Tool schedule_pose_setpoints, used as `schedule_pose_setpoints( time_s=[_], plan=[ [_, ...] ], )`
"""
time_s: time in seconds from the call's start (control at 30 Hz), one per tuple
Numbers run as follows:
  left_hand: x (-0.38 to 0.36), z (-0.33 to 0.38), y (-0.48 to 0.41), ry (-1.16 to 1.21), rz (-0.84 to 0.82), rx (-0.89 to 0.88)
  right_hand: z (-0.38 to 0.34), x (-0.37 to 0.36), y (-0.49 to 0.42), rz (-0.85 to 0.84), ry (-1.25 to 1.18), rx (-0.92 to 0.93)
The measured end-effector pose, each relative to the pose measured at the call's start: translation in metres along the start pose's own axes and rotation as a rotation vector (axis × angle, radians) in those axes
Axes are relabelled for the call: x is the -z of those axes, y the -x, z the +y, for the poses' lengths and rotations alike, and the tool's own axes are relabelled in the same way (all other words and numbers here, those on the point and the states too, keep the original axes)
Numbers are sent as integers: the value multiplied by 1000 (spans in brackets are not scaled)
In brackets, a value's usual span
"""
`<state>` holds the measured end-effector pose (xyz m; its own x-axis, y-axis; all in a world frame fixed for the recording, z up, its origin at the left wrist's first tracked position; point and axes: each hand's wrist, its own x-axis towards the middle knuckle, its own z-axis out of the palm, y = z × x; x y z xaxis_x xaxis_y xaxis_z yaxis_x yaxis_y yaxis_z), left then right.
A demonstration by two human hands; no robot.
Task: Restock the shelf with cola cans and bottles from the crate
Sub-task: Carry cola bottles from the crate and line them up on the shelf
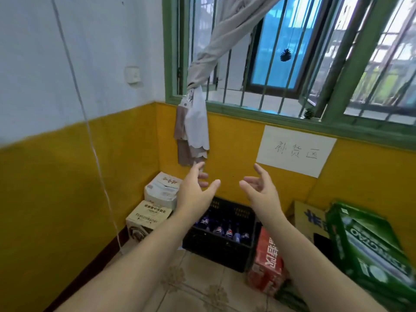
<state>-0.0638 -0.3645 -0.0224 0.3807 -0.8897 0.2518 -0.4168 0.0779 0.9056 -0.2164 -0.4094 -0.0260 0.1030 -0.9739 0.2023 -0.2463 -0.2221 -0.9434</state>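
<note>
Cola bottles [228,233] with blue labels stand upright in a black crate [216,252] on the tiled floor [202,289], set against the yellow wall below the barred window [281,52]. Both bare arms stretch forward above the crate.

The left hand [194,190] hovers at about 11 o'clock of the crate. Its fingers are spread and loosely bent, its thumb points toward 3 o'clock, and it holds nothing. The right hand [262,191] hovers at about 1 o'clock of the crate with its palm turned toward the left hand. Its fingers are fanned apart and it is likewise empty. The hands are near each other but apart, and neither touches the crate or a bottle.

At 9 o'clock of the crate, two cream cartons [162,194] sit in the corner, one behind the other. At 3 o'clock a red carton [267,255] lies just beside the crate, with a brown cardboard box [308,219] and a tilted green carton [369,248] farther out. A white paper sign [295,150] with handwritten characters is fixed to the wall at 1 o'clock of the right hand. A knotted curtain [195,122] hangs at 12 o'clock of the left hand.
</note>
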Motion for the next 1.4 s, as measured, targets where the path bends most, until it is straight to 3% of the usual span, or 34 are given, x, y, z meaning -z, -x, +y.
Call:
schedule_pose_setpoints(
  time_s=[0.6,0.8,0.93,1.13,1.4],
  plan=[
    [-179,-142,-295,-122,-466,164,205,-17,-263,134,111,-480],
    [-244,-189,-343,-169,-604,255,267,-5,-317,142,127,-611],
    [-276,-232,-361,-199,-590,366,327,-9,-345,84,145,-699],
    [-315,-338,-364,-237,-586,512,443,-40,-369,-68,197,-855],
    [-384,-545,-356,-334,-615,506,640,-131,-367,-198,311,-919]
  ],
)
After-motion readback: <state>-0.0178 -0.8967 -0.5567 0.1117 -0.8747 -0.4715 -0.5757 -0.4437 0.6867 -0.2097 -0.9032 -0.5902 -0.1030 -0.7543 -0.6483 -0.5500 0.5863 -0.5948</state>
